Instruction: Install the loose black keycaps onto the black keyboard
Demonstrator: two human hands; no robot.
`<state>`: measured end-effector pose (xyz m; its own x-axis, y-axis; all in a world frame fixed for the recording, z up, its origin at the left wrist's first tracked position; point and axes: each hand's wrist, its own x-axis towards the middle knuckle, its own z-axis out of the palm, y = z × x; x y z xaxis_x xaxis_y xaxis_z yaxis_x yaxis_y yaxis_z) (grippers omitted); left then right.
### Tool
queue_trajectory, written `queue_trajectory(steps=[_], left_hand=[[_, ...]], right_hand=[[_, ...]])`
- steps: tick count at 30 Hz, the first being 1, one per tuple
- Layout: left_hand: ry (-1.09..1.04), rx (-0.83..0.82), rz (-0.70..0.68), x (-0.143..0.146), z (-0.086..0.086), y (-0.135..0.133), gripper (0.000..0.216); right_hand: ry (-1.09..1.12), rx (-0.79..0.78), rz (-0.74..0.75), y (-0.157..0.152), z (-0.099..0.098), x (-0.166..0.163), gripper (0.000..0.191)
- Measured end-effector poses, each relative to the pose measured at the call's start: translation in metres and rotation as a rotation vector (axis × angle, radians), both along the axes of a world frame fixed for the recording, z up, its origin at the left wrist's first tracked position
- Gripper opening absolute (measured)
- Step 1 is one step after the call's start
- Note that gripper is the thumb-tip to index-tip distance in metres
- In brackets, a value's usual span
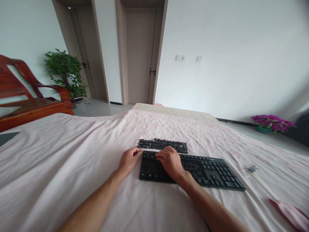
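Observation:
A black keyboard (212, 174) lies on a pink floral cloth (60, 161) over the table. Just behind it lies a cluster of loose black keycaps (164, 144) in rows. My left hand (129, 159) rests at the keyboard's left edge with its fingers curled and its fingertips pinched toward the top left corner. My right hand (170, 161) lies palm down on the keyboard's left half, fingers bent onto the upper rows. Whether either hand holds a keycap is hidden.
A thin white tool (259, 180) with a small metal end lies on the cloth to the right of the keyboard. A red-edged object (289, 214) sits at the lower right. A wooden chair (29, 96), potted plant (65, 72) and purple flowers (271, 121) stand beyond.

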<state>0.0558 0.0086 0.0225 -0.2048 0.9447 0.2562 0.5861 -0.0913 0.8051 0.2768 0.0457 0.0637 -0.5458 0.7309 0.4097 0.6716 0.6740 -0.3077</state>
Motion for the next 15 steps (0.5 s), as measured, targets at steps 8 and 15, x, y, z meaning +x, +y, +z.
queue_trajectory(steps=[8, 15], left_hand=[[-0.009, -0.019, 0.005, 0.0006, 0.0016, 0.0001, 0.024], [0.006, 0.0, 0.002, 0.0, -0.0003, 0.0004, 0.024]], right_hand=[[-0.127, 0.126, 0.044, -0.0031, -0.0063, -0.0024, 0.015], [-0.137, 0.145, 0.074, -0.0061, -0.0042, -0.003, 0.021]])
